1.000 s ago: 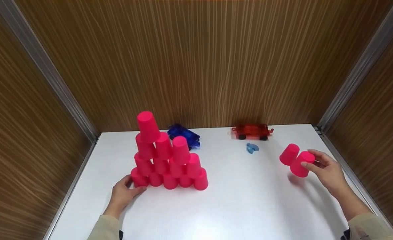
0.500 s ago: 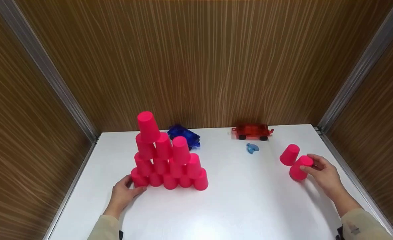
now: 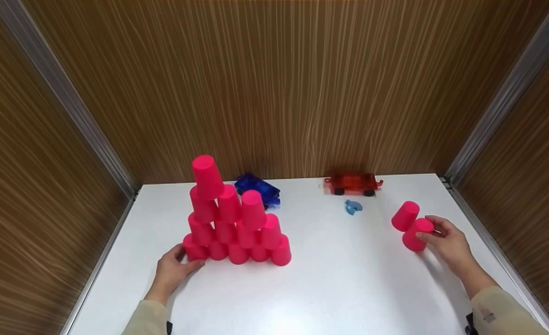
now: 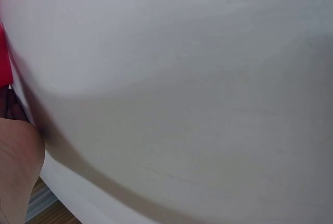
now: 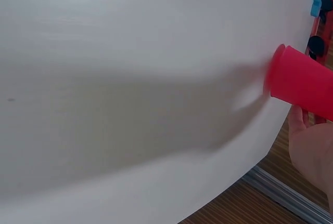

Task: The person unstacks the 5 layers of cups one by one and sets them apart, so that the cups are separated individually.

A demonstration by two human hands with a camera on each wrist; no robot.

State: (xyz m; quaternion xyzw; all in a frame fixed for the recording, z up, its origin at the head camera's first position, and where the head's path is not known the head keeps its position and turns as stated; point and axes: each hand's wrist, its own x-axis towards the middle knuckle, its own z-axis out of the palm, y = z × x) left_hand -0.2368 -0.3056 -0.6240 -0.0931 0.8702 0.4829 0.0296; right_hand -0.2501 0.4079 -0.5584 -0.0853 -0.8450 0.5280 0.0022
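Note:
A stepped pyramid of upside-down pink cups stands left of centre in the head view, with a single cup at its top left. My left hand holds the bottom-left cup of the pyramid, thumb in front and fingers partly hidden behind. At the right, my right hand grips another upside-down pink cup between thumb and fingers. In the right wrist view the rim of this gripped cup is at or very close to the tabletop. A loose pink cup stands just behind it.
Behind the pyramid lies a blue translucent toy car base. A red one stands by the back wall, with a small light-blue piece in front. Side walls close in the white table.
My right hand has lowered its cup towards the table and shifted it slightly left, beside the loose cup. The left hand and the pyramid have stayed in place.

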